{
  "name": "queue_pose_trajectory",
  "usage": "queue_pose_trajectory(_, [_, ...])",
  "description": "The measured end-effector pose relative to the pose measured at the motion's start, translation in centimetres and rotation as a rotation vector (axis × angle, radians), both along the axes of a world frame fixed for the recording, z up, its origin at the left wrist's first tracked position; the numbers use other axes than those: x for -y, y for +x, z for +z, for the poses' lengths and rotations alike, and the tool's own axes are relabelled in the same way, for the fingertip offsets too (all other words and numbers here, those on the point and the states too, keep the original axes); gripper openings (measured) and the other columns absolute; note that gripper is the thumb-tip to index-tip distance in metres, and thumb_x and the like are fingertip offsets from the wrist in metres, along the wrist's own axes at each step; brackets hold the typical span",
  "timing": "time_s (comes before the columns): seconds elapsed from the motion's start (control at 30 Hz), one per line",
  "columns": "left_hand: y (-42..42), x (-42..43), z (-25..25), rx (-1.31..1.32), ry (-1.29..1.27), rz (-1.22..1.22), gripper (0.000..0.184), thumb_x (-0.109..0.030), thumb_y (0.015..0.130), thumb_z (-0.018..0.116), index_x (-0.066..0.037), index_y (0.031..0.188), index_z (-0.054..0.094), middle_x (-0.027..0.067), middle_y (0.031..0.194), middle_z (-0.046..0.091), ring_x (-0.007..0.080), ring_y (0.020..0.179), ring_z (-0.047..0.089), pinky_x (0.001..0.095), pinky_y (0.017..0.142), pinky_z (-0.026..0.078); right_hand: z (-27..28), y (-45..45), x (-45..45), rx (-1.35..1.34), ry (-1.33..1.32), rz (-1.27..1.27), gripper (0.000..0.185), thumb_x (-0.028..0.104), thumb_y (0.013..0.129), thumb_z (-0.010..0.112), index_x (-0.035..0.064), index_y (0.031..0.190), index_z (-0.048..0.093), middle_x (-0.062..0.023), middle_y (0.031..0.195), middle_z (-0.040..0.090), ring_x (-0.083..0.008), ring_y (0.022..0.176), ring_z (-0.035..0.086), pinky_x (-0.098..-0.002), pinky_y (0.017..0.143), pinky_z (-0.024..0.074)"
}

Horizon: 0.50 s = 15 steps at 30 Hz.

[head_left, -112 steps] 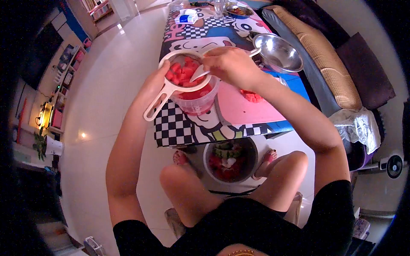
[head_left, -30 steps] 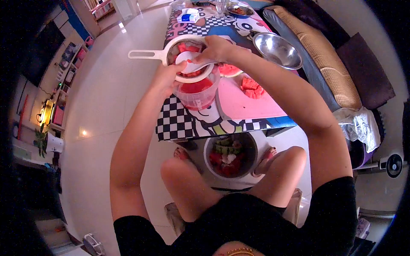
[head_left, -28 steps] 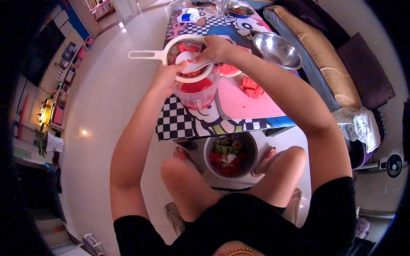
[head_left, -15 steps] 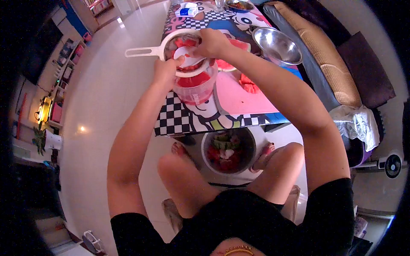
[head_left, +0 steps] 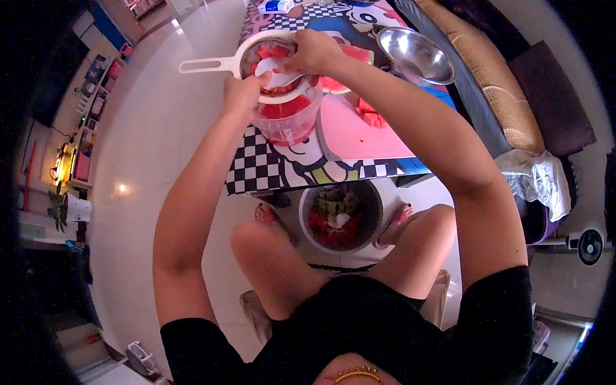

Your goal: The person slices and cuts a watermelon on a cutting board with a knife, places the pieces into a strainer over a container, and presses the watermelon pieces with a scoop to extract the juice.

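Note:
A white-rimmed strainer [head_left: 274, 99] with red watermelon pieces in it rests over a clear plastic tub [head_left: 285, 131] of red juice. My left hand [head_left: 242, 92] grips the strainer's near-left rim, its thumb reaching inside. Over the far-right rim is my right hand [head_left: 313, 52], its fingers curled down onto a white, flat, rounded tool [head_left: 274, 77] lying on the watermelon. The left thumb meets that tool's edge. Part of the tool is hidden under the fingers. Cut watermelon chunks [head_left: 371, 115] lie on a pink cutting board [head_left: 359, 142] at the right.
Behind my right forearm are watermelon slices [head_left: 354, 56] and a steel bowl [head_left: 416, 54]. A tissue pack [head_left: 276, 6] lies at the table's far end. Below the table edge, a bucket [head_left: 306, 224] with rinds stands between my feet. A sofa [head_left: 478, 70] runs along the right.
The whole view has shifted slightly, so the table sits higher in it. Both hands stay at the strainer, and the white tool is tilted a little differently on the watermelon.

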<state>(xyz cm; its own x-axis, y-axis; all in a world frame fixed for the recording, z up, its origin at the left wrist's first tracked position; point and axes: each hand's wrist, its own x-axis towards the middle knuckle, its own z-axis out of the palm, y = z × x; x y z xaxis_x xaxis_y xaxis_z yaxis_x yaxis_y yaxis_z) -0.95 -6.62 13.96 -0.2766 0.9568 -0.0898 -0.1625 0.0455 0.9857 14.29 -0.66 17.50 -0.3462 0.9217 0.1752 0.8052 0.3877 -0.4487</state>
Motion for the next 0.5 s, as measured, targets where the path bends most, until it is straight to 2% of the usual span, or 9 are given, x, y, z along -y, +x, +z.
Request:
queue_pose_trajectory(0.2, [-2.4,-1.7,-1.5,0.062,-0.009,-0.257,0.041,-0.006,0.081,0.068,-0.001,0.118,0.051,0.0148,0.108,0.061,0.025,0.091,0.064,0.0394,0.074,0.057,-0.1,0.6,-0.5,0.057,-0.079,0.057,0.051,0.047,0.065,0.076,0.0069,0.095,0.071,-0.0152,0.088,0.069,-0.0304,0.083,0.068,-0.0415,0.076,0.0539])
queue_pose_trajectory(0.3, [-2.7,-0.6,-0.1,0.021,-0.17,-0.273,0.038,-0.014,0.086,0.066,-0.006,0.12,0.052,0.0122,0.11,0.06,0.0225,0.094,0.063,0.0376,0.076,0.057,0.2,1.2,0.7,0.056,-0.006,0.107,0.068,0.047,0.069,0.075,-0.0052,0.108,0.056,-0.0175,0.083,0.067,-0.0307,0.059,0.066,-0.0391,0.055,0.054])
queue_pose_trajectory(0.4, [-2.9,-0.2,0.5,0.132,-0.208,-0.275,0.041,-0.019,0.087,0.066,0.002,0.118,0.051,0.0154,0.113,0.059,0.0239,0.098,0.062,0.0349,0.082,0.057,0.2,1.5,1.4,0.206,0.279,0.08,0.075,0.054,0.073,0.069,-0.0067,0.111,0.05,-0.0189,0.09,0.067,-0.0343,0.071,0.067,-0.0421,0.064,0.0539])
queue_pose_trajectory(0.43, [-2.8,0.1,0.9,0.152,-0.207,-0.298,0.039,-0.018,0.087,0.065,0.003,0.118,0.051,0.0154,0.112,0.059,0.0241,0.098,0.062,0.0344,0.083,0.057,1.8,1.3,2.8,0.267,0.209,-0.002,0.073,0.055,0.077,0.065,-0.007,0.111,0.049,-0.018,0.088,0.067,-0.0338,0.08,0.067,-0.0427,0.068,0.0529])
queue_pose_trajectory(0.5, [-2.7,0.7,1.7,0.195,-0.206,-0.348,0.036,-0.014,0.088,0.062,0.005,0.117,0.051,0.0154,0.112,0.059,0.0246,0.097,0.062,0.0334,0.085,0.056,3.4,1.4,3.7,0.325,0.254,-0.002,0.068,0.053,0.079,0.064,-0.006,0.109,0.05,-0.0176,0.087,0.068,-0.0329,0.081,0.067,-0.0419,0.068,0.0531])
